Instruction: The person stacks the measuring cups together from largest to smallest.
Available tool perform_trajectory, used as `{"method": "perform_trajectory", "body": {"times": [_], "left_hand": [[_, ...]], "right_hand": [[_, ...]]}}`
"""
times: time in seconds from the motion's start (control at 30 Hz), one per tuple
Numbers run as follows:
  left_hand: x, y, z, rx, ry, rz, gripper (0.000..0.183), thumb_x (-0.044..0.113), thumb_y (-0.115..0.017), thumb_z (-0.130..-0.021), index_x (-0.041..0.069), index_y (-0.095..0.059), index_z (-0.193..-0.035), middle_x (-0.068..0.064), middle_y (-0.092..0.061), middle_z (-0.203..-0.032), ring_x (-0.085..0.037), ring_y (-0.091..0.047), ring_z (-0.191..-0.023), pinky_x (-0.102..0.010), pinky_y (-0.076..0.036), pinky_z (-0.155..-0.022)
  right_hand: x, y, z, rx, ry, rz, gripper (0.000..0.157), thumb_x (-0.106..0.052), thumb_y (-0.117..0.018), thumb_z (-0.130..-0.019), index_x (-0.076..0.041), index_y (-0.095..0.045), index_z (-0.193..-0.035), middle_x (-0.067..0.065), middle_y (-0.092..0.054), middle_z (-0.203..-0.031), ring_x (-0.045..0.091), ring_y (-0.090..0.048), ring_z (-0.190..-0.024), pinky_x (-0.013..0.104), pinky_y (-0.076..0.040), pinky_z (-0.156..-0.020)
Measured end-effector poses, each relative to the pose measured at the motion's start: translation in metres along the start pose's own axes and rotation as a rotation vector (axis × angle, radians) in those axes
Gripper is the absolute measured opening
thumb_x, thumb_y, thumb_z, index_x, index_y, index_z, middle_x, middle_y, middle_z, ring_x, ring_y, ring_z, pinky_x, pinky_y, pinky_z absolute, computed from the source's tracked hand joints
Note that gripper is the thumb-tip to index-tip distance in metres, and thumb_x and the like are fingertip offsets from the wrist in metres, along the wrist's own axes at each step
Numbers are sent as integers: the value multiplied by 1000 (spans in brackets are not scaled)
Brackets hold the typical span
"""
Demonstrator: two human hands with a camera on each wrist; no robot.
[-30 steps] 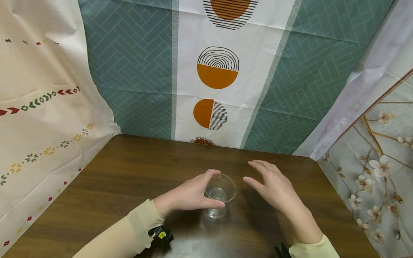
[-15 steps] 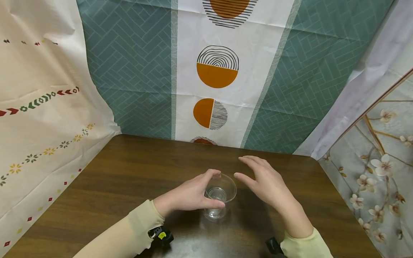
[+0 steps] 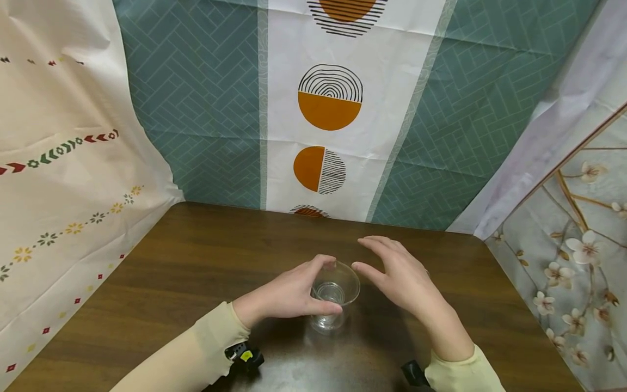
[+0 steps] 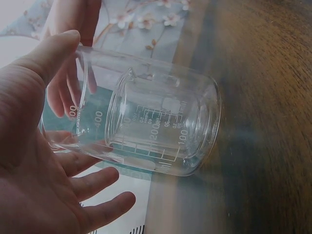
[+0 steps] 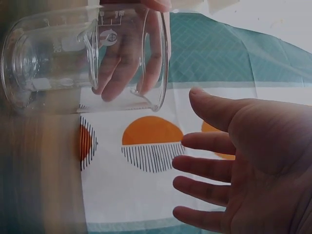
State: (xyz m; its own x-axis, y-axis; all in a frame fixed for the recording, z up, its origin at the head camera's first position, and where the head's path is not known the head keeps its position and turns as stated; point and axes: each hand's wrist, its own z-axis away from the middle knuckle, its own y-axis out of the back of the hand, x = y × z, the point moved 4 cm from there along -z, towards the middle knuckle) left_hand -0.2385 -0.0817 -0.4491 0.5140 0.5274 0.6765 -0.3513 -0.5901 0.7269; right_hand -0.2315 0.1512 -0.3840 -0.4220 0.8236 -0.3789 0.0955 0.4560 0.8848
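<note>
A large clear glass beaker with white volume markings stands on the table. Inside it sits a smaller beaker, also marked in white. My left hand holds the large beaker near its rim, thumb on the near side and fingertips on the far side. To the right of the glass my right hand hovers with spread, relaxed fingers and holds nothing. In the right wrist view a gap shows between that hand's fingertips and the large beaker.
The dark wooden table ends at a patterned teal and white cloth behind. A cream cloth hangs at the left, a floral one at the right. Dark straps with small devices sit at both wrists.
My right hand has moved left, closer to the beakers, and slowed over the last half second. My left hand keeps its hold, and the beakers stay in place.
</note>
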Motion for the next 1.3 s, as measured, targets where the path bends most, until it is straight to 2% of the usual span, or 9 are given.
{"method": "perform_trajectory", "body": {"times": [0.23, 0.5, 1.0, 1.3], "left_hand": [[1, 0, 0, -2, 8, -7, 97, 66, -83, -91, 19, -38, -164, -3, -55, -161, -22, -55, -145, -52, -48, -115], [0, 0, -1, -7, 21, -2, 99, 68, -83, -91, 19, -38, -164, -1, -54, -161, -23, -54, -145, -54, -49, -114], [1, -2, -1, -14, 28, 7, 99, 69, -82, -91, 19, -38, -164, -5, -56, -158, -25, -55, -144, -55, -49, -114], [-1, -1, -2, -6, 11, 12, 98, 68, -83, -91, 17, -38, -163, 0, -56, -158, -22, -56, -143, -53, -49, -114]], "right_hand": [[-9, -4, 2, -1, 62, -18, 56, -45, -80, -103, -19, -68, -151, 1, -61, -157, 30, -51, -150, 62, -48, -112], [-14, -5, 2, -2, 92, -22, 50, -44, -81, -102, -21, -71, -146, 0, -62, -156, 28, -53, -148, 61, -50, -110], [-20, -6, 8, -14, 112, -10, 52, -45, -81, -102, -21, -71, -146, 0, -61, -157, 28, -53, -148, 62, -52, -108], [-14, -4, 11, -7, 103, 21, 54, -43, -82, -101, -18, -70, -147, 3, -62, -156, 31, -52, -150, 62, -51, -109]]}}
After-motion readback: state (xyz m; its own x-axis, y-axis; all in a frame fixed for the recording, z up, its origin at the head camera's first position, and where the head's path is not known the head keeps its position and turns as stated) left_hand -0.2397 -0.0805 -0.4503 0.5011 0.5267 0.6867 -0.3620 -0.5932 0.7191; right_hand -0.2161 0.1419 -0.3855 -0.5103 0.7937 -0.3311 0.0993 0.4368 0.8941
